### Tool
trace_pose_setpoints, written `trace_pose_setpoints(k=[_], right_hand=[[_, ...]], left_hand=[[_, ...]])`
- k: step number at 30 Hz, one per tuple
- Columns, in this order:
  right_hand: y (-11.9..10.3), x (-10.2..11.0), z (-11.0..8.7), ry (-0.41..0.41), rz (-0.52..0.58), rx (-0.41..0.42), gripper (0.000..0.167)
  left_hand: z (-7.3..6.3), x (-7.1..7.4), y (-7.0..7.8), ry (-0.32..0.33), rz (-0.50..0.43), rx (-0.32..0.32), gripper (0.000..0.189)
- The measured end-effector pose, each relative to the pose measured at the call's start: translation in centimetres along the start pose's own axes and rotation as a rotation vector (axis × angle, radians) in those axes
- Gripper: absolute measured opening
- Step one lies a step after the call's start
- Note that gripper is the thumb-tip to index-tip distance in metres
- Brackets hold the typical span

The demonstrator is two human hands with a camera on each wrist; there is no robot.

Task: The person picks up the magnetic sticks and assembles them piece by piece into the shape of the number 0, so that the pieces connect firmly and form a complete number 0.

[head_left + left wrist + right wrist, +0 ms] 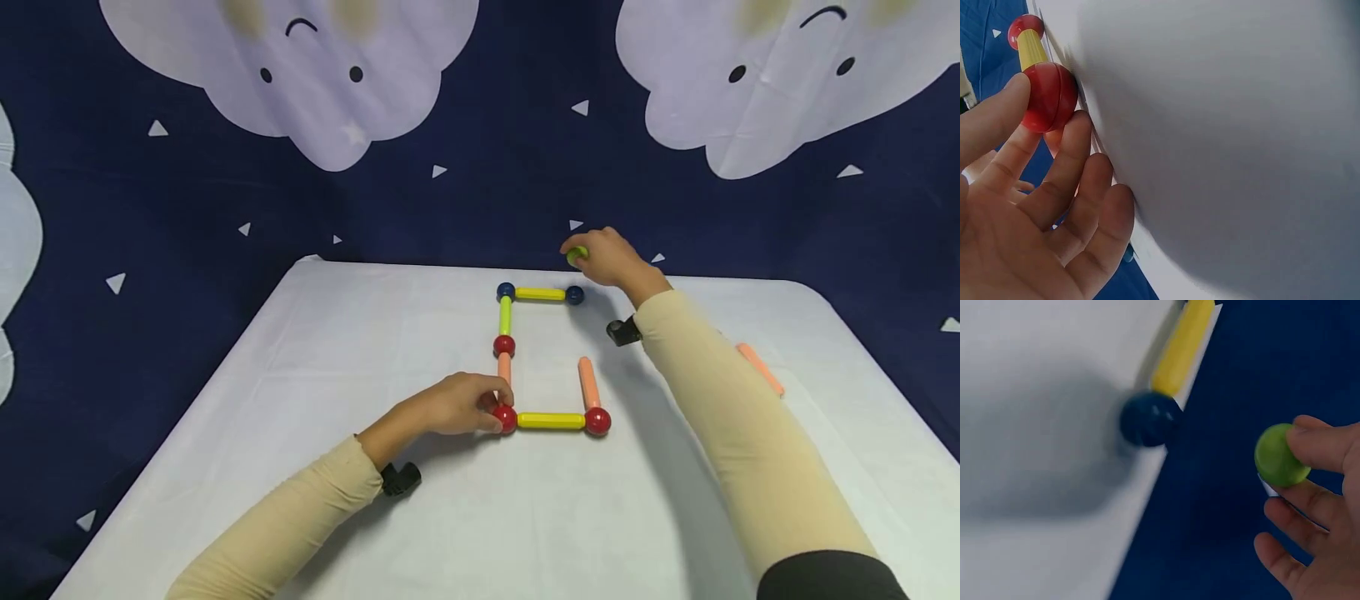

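Balls and short sticks form an open-sided figure on the table. My left hand (467, 404) pinches the red ball (1050, 97) at its near left corner between thumb and fingers. From that ball a yellow stick (551, 421) runs to another red ball (597, 422), where an orange stick (588, 382) points away from me. Up the left side are an orange stick (505, 367), a red ball (504, 345), a lime stick (506, 317) and a blue ball (506, 292). My right hand (609, 257) holds a green ball (1280, 455) above the far blue ball (1150, 419).
A second yellow stick (540, 294) joins the two blue balls near the far edge of the white table (375, 333). One loose orange stick (761, 369) lies to the right, beyond my right sleeve (735, 425). Behind the table hangs a dark blue cloth (517, 167) with clouds.
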State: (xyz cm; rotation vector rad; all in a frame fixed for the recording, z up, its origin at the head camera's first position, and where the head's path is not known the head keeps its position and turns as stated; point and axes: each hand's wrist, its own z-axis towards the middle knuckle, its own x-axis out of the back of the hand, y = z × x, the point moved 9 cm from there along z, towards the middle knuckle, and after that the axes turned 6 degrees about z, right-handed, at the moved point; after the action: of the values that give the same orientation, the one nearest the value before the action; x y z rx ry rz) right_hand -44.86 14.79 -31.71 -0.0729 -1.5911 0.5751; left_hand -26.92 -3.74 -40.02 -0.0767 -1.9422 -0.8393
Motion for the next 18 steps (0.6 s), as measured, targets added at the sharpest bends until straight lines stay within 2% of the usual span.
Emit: trace_pose_setpoints(k=[3,8,15,18], right_hand=[[-0.6,0.9,-1.3,-0.012,-0.072,0.058,0.033],[-1.4,0.2,-4.1,-0.094,-0.101,0.159,0.030],[-2.4,-3.2,-7.5,-0.176,-0.074,0.335,0.026],[-2.0,-5.1,-8.4,-0.199,-0.040,0.372,0.026]], left_hand=[[0.0,0.1,0.1,-0.003,-0.002,-0.004,0.024],[-0.1,0.1,0.1,-0.011,-0.003,-0.006,0.024],[0.0,0.2,0.1,0.000,0.001,-0.006,0.024],[0.0,0.1,0.1,0.003,-0.005,-0.013,0.024]])
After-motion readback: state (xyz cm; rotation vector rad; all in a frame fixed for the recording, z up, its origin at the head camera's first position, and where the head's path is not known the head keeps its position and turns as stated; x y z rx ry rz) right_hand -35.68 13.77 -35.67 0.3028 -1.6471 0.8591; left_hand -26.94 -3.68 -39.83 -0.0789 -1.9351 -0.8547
